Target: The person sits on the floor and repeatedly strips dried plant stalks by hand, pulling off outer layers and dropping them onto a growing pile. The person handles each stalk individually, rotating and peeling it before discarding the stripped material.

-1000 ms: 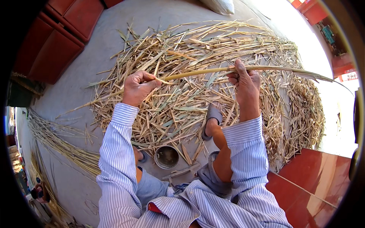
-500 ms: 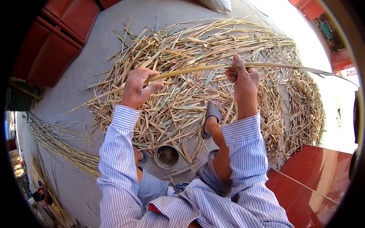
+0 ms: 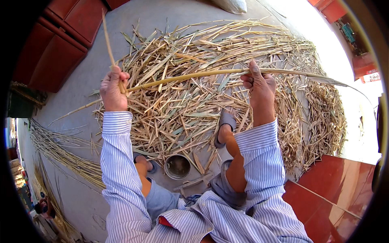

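Observation:
A long, thin yellow-tan reed stalk (image 3: 182, 78) stretches across in front of me, bowing slightly. My right hand (image 3: 261, 83) pinches it near its leafy right end, thumb on top. A dry leaf trails from that end toward the right. My left hand (image 3: 114, 87) is closed on a narrow dry strip of sheath (image 3: 108, 42), which sticks up from the fist. The stalk runs by the left hand and on toward the lower left; whether those fingers also touch it, I cannot tell.
Dry stalks and peeled leaves form a broad heap (image 3: 178, 117) on the grey floor. A metal bowl (image 3: 177, 166) stands between my feet. Thin stalks lie bundled (image 3: 69, 150) at left. Red seats (image 3: 56, 48) stand far left; a red surface (image 3: 332, 194) is near right.
My left hand has moved left along the stalk and closed, and a strip now stands up from it. My right hand stays almost where it was on the stalk.

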Available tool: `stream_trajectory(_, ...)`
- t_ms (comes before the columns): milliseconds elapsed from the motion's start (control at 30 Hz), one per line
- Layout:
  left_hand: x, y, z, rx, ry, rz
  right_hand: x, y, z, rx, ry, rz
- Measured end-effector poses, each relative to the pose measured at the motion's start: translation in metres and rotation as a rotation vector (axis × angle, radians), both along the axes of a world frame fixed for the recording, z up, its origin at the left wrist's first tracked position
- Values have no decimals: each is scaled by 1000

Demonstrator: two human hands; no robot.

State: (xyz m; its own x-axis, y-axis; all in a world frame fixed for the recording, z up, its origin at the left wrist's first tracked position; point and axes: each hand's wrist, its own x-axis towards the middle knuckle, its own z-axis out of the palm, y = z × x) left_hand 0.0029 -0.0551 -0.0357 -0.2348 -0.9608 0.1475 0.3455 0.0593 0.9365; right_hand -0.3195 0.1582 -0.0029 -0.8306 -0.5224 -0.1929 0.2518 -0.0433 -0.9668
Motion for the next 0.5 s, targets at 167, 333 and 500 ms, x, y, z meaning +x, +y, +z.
stream_trajectory(167,24,-13,4,-134,-385,133,-16,7,-6,-108,-10,35)
stream_trajectory(333,0,15,8,-952,-1288,237,-12,10,-2,-201,-27,256)
stream_trajectory(500,-10,15,6,-868,-1057,-71,-2,8,2,-269,-13,332)
